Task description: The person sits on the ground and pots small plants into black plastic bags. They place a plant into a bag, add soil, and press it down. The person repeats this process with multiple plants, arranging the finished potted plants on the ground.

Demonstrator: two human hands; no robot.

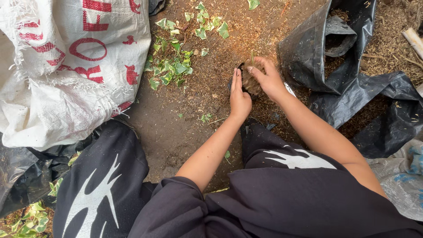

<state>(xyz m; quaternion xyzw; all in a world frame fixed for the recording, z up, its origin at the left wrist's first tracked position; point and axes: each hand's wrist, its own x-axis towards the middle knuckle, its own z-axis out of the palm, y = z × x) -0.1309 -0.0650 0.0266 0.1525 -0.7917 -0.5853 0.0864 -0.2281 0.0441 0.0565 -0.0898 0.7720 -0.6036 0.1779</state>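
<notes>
Grow bag (pixel 246 83): small, black, packed with brown fibrous mix, resting on the dirt ground (pixel 176 128) between both hands.
Left hand (pixel 239 98): fingers together, flat against the bag's near side.
Right hand (pixel 266 77): cupped over the top, pressing the fill.
Handling: probably soft, light, easily slumped and spilled; best gripped around the sides.
Nearby: ivy cuttings (pixel 172 66), black plastic sheet (pixel 348 83), white woven sack (pixel 61 66).
</notes>
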